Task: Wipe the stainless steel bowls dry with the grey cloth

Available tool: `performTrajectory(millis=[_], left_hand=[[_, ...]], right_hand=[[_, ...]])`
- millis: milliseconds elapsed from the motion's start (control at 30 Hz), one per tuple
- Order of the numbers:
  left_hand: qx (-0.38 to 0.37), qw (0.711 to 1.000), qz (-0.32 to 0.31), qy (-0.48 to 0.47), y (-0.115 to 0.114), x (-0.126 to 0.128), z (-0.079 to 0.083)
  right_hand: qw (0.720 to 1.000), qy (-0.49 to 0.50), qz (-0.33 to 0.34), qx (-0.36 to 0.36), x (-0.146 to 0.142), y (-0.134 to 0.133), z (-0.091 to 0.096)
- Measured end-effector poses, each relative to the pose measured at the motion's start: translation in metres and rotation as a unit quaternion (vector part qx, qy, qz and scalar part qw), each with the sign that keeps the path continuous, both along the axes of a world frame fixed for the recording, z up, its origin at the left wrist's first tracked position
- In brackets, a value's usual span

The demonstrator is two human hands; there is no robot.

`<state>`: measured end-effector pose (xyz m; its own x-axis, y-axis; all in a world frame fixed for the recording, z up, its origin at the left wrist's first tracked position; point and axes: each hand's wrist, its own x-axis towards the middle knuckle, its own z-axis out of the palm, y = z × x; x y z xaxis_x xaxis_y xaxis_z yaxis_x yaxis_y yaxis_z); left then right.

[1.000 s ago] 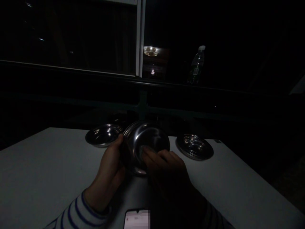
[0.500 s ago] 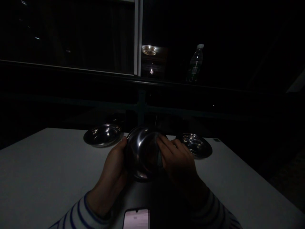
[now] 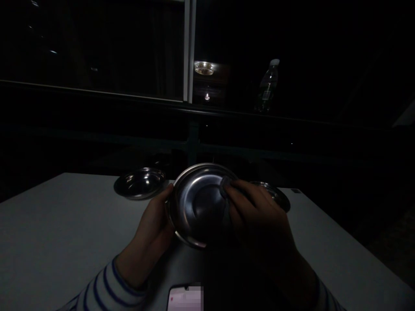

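A shiny stainless steel bowl [image 3: 201,203] is tilted up above the table, its inside facing me. My left hand [image 3: 157,222] grips it by the left rim, the thumb over the edge. On the bowl's right side, my right hand [image 3: 259,207] presses a small greyish cloth [image 3: 225,185] against the inner wall with its fingertips. The cloth is mostly covered by the fingers and the dim light. A second steel bowl [image 3: 140,185] rests on the table beyond my left hand. Behind my right hand, a third steel bowl [image 3: 275,196] is partly hidden.
The white table [image 3: 81,224] spreads to both sides. A phone [image 3: 184,298] with a lit screen lies at the near edge. A plastic bottle [image 3: 268,86] stands on the dark window ledge, right of the white window frame [image 3: 189,52].
My right hand has moved right and closer to me, with the cloth now showing at its fingertips. The held bowl has turned so that more of its inside faces me.
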<state>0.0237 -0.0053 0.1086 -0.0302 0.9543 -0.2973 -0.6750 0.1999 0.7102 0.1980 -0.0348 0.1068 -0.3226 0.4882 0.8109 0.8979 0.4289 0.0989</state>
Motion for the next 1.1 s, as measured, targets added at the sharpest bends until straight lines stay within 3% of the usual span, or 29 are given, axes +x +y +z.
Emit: performTrajectory(millis=[333, 533, 733, 933, 1100], left_hand=[[-0.011, 1.0, 0.012, 0.025, -0.003, 0.004, 0.001], [0.002, 1.0, 0.005, 0.025, -0.008, 0.01, 0.001], [-0.013, 0.998, -0.036, 0.047, -0.011, 0.014, -0.004], [0.0, 0.998, -0.007, 0.058, -0.007, 0.013, -0.007], [-0.017, 0.997, -0.028, 0.072, -0.008, 0.014, -0.006]], right_hand=[[0.999, -0.033, -0.016, 0.0, -0.001, 0.001, -0.003], [0.99, -0.092, 0.094, 0.052, -0.029, -0.001, -0.025], [0.999, -0.048, 0.015, 0.013, -0.017, 0.013, -0.016], [0.988, -0.099, 0.115, 0.016, -0.029, 0.007, -0.026], [0.998, -0.051, 0.028, -0.009, -0.018, 0.015, -0.022]])
